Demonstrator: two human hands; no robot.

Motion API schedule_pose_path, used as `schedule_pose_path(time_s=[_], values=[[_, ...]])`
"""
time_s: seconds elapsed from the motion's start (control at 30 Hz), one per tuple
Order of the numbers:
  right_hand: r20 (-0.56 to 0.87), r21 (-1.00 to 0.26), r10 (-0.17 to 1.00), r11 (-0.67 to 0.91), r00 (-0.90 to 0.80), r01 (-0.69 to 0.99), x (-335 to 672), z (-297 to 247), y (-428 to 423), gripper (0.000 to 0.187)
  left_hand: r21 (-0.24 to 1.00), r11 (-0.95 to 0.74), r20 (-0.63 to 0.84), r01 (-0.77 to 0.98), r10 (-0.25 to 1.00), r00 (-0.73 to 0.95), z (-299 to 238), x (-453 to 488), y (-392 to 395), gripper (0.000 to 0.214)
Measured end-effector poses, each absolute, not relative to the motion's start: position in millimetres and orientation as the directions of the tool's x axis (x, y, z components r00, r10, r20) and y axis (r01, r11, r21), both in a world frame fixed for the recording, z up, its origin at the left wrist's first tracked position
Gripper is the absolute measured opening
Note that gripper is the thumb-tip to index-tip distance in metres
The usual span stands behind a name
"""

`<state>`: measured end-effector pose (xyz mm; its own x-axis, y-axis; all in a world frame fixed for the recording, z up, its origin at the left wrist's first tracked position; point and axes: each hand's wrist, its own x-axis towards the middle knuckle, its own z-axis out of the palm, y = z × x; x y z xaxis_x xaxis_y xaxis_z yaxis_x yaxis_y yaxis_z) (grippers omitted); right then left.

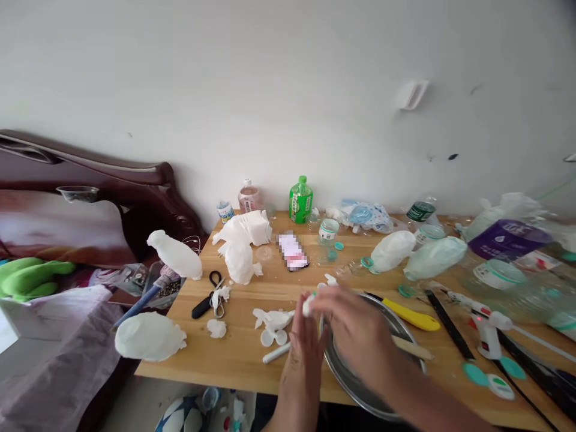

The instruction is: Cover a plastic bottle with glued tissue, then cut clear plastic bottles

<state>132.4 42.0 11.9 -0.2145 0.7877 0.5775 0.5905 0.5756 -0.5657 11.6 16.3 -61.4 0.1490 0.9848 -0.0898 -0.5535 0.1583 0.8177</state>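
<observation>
Both my hands meet at the near edge of the wooden table [252,360], over the left rim of a round metal bowl [360,384]. My left hand [305,339] is upright with its fingers pinched on a small white piece with a green tip [309,303]. My right hand [355,333] reaches across from the right and its fingers close on the same small piece. Motion blurs both hands. White paper scraps [272,321] and a white stick [275,354] lie just left of my hands.
Black-handled scissors [207,298], white crumpled shapes [240,261], a phone [292,252], a green bottle [300,201] and several plastic bottles cover the table. A yellow utility knife [414,318], a glue gun [486,330] and teal caps [474,373] lie to the right. A bed headboard [112,180] stands at left.
</observation>
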Motion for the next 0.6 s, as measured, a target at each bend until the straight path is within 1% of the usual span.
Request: schedule_pose_path(time_s=[0.03, 0.07, 0.13, 0.23, 0.3, 0.37, 0.47, 0.6], values=[[0.514, -0.550, 0.837, 0.489, -0.187, 0.677, 143, 15, 63, 0.023, 0.847, 0.120, -0.068, -0.518, 0.991, 0.118, -65, 7, 10, 0.067], [0.460, -0.543, 0.870, 0.433, -0.177, 0.719, 153, 17, 86, 0.018, 0.882, 0.099, -0.061, -0.461, 0.993, 0.097, -68, 2, 5, 0.065], [0.390, -0.523, 0.908, 0.358, -0.156, 0.773, 169, 12, 134, 0.012, 0.954, 0.087, -0.070, -0.288, 0.995, 0.071, -74, -13, -3, 0.059], [0.287, -0.478, 0.940, 0.308, -0.185, 0.823, 167, -12, 195, 0.012, 1.000, 0.023, -0.023, 0.016, 1.000, -0.004, -80, -39, -14, 0.049], [0.210, -0.453, 0.946, 0.319, -0.249, 0.832, 153, -34, 223, 0.016, 0.989, -0.028, 0.035, 0.144, 0.998, -0.047, -85, -53, -22, 0.048], [0.143, -0.434, 0.938, 0.346, -0.316, 0.832, 135, -55, 242, 0.020, 0.978, -0.029, 0.045, 0.207, 0.996, -0.075, -94, -65, -31, 0.049], [0.068, -0.408, 0.919, 0.382, -0.389, 0.829, 116, -79, 260, 0.024, 0.966, 0.013, 0.021, 0.260, 0.991, -0.129, -112, -78, -44, 0.050], [0.023, -0.380, 0.901, 0.410, -0.434, 0.829, 111, -97, 275, 0.026, 0.968, 0.068, -0.016, 0.241, 0.977, -0.211, -138, -92, -63, 0.052]])
